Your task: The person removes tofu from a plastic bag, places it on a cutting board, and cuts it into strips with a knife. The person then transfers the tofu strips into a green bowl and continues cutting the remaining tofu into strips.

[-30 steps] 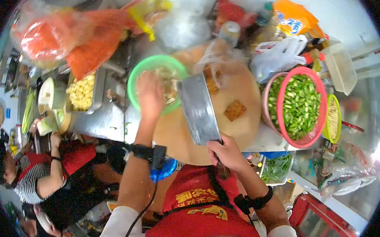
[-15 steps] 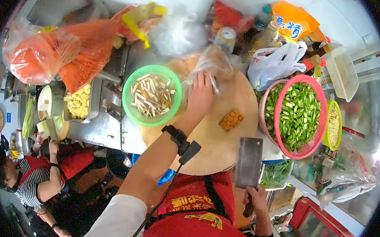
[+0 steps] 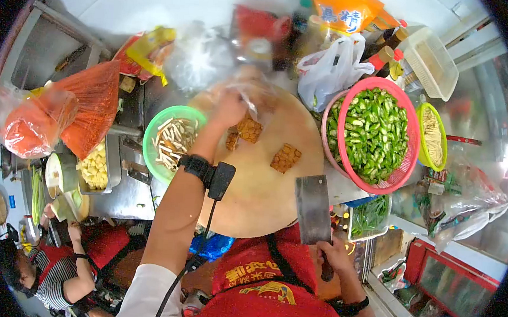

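My right hand (image 3: 332,256) grips the dark handle of a cleaver (image 3: 315,210), its broad blade pointing up beside the round cutting board (image 3: 251,199). At the board's far side my left hand (image 3: 229,107) is closed on a clear plastic bag (image 3: 259,97); its fingers are partly blurred. Below the bag, close to that hand, lie a brown block (image 3: 249,129) with a bumpy, grid-like surface and a smaller brown piece (image 3: 232,139). A similar brown block (image 3: 286,158) lies apart, further right on the board. Left of my forearm sits a green basket (image 3: 151,129) of pale strips.
A pink basket (image 3: 414,131) of sliced green peppers stands right of the board, with a yellow-green basket (image 3: 423,111) beyond. Bottles, a white bag (image 3: 331,67) and an orange packet (image 3: 348,11) crowd the back. At left, a co-worker (image 3: 63,269) holds a knife near a cut gourd.
A brown block and a smaller piece now show on the board by the plastic bag. My left hand has shifted over the board; the cleaver stays in my right hand. The view has moved.
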The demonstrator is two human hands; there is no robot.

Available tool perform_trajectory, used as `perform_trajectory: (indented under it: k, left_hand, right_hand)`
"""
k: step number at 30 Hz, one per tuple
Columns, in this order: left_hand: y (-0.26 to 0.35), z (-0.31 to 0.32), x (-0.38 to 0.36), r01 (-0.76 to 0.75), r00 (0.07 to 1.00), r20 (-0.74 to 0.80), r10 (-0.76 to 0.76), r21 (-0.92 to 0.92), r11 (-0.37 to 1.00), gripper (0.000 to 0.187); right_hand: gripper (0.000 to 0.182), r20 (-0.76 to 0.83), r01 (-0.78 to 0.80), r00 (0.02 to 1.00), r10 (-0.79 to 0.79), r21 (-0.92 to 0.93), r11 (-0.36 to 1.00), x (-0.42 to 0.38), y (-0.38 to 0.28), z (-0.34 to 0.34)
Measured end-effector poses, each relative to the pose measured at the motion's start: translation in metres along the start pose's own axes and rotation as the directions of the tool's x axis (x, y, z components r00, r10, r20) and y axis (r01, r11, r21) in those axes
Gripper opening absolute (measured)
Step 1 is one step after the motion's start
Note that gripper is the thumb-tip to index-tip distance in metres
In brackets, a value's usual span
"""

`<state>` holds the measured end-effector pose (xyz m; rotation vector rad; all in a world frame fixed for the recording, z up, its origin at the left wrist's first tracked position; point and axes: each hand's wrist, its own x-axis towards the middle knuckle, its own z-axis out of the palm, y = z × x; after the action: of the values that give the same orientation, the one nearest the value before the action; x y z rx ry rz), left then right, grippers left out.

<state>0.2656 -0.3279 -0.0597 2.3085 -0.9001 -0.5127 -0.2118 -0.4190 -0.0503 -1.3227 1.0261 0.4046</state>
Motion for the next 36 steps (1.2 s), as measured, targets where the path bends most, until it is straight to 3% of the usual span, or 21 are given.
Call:
perform_trajectory:
  k: [1, 3, 4, 7, 9, 10, 12, 13, 15, 16, 18, 19, 21, 22, 25, 28, 31, 32, 33, 35, 36]
  left_hand:
    - [0.006, 0.004, 0.001, -0.004, 1.000, 0.006, 0.004, 0.004, 1.000, 0.060]
    - [0.016, 0.008, 0.002, 0.203, 0.974, -0.121, -0.191, 0.095, 0.975, 0.058]
    - [0.020, 0.009, 0.004, 0.200, 0.975, -0.114, -0.189, 0.102, 0.974, 0.058]
    - [0.032, 0.003, 0.011, 0.172, 0.983, 0.021, -0.183, 0.242, 0.955, 0.063]
    - [0.026, 0.009, 0.017, 0.201, 0.964, 0.169, -0.208, 0.054, 0.978, 0.067]
    - [0.021, 0.016, 0.018, 0.194, 0.964, 0.173, -0.202, 0.063, 0.979, 0.067]
    - [0.012, 0.036, 0.013, 0.044, 0.999, 0.007, -0.049, 0.323, 0.945, 0.037]
    - [0.006, 0.041, 0.011, 0.037, 0.999, 0.011, -0.043, 0.327, 0.944, 0.037]
    - [-0.001, 0.039, 0.006, 0.053, 0.995, -0.090, -0.038, 0.168, 0.984, 0.035]
    - [-0.002, 0.033, 0.002, 0.051, 0.996, -0.088, -0.036, 0.171, 0.984, 0.035]
    - [0.001, 0.017, -0.010, 0.009, 0.999, -0.033, -0.014, -0.136, 0.991, 0.041]
    - [0.009, 0.008, -0.018, 0.012, 0.999, -0.034, -0.016, -0.132, 0.991, 0.041]
    - [0.020, -0.006, -0.042, 0.316, 0.943, 0.227, -0.244, -0.379, 0.870, 0.046]
    - [0.012, 0.002, -0.054, 0.321, 0.942, 0.223, -0.251, -0.380, 0.867, 0.046]
    - [-0.005, 0.032, -0.099, 0.294, 0.954, 0.078, -0.290, -0.446, 0.846, 0.044]
    - [0.007, 0.042, -0.142, 0.402, 0.901, 0.200, -0.385, -0.721, 0.565, 0.042]
    - [-0.006, 0.058, -0.161, 0.404, 0.891, 0.153, -0.427, -0.694, 0.596, 0.041]
    - [-0.001, 0.059, -0.166, 0.356, 0.910, -0.005, -0.414, -0.501, 0.789, 0.039]
    - [-0.001, 0.061, -0.169, 0.367, 0.896, -0.024, -0.442, -0.521, 0.771, 0.039]
    - [-0.002, 0.065, -0.175, 0.358, 0.885, 0.109, -0.453, -0.781, 0.512, 0.038]
    - [0.001, 0.062, -0.177, 0.355, 0.877, 0.100, -0.469, -0.793, 0.495, 0.038]
  right_hand:
    - [0.040, 0.040, -0.022, 0.999, 0.024, -0.046, 0.999, 0.000, -0.003, 0.000]
    - [0.037, 0.009, -0.067, 0.998, 0.067, 0.015, 0.998, 0.003, 0.000, 0.000]
    - [0.036, -0.008, -0.041, 0.999, 0.040, -0.042, 0.998, 0.008, 0.008, -0.003]
    - [0.033, -0.076, -0.031, 0.997, 0.028, -0.037, 0.999, 0.005, 0.003, 0.000]
    - [0.032, -0.056, -0.084, 0.995, 0.082, -0.042, 0.996, 0.002, -0.007, 0.000]
    - [0.030, -0.093, 0.007, 0.996, -0.009, -0.021, 1.000, 0.003, -0.002, 0.003]
    - [0.029, -0.080, -0.013, 0.997, 0.014, 0.021, 1.000, 0.002, 0.000, 0.003]
    - [0.028, -0.062, -0.034, 0.997, 0.037, 0.046, 0.998, 0.000, -0.001, 0.002]
    - [0.026, -0.073, -0.017, 0.997, 0.022, 0.079, 0.997, -0.004, -0.005, 0.004]
    - [0.024, -0.081, -0.002, 0.997, 0.011, 0.107, 0.994, -0.006, -0.006, 0.006]
    - [0.021, -0.070, -0.017, 0.997, 0.024, 0.092, 0.996, -0.006, -0.002, 0.002]
    - [0.018, -0.060, -0.031, 0.998, 0.035, 0.073, 0.997, -0.006, -0.001, 0.002]
    - [0.011, -0.060, 0.001, 0.998, 0.008, 0.148, 0.989, -0.007, -0.004, 0.006]
    - [0.007, -0.068, 0.036, 0.997, -0.021, 0.221, 0.975, -0.007, -0.005, 0.008]
    - [0.010, -0.114, 0.021, 0.993, 0.001, 0.190, 0.981, -0.007, -0.006, 0.008]
    - [0.011, -0.117, 0.012, 0.993, 0.003, 0.132, 0.991, -0.007, -0.017, 0.006]
    - [0.013, -0.109, 0.040, 0.994, -0.031, 0.077, 0.996, 0.003, 0.006, -0.003]
    - [0.016, -0.112, 0.021, 0.994, -0.008, 0.120, 0.993, 0.000, -0.006, 0.000]
    - [0.016, -0.090, 0.020, 0.996, -0.012, 0.082, 0.996, 0.002, -0.008, -0.001]
    - [0.018, -0.115, 0.051, 0.992, -0.045, 0.050, 0.997, 0.001, -0.005, -0.004]
    - [0.019, -0.115, 0.014, 0.993, -0.005, 0.074, 0.997, -0.003, -0.013, -0.001]
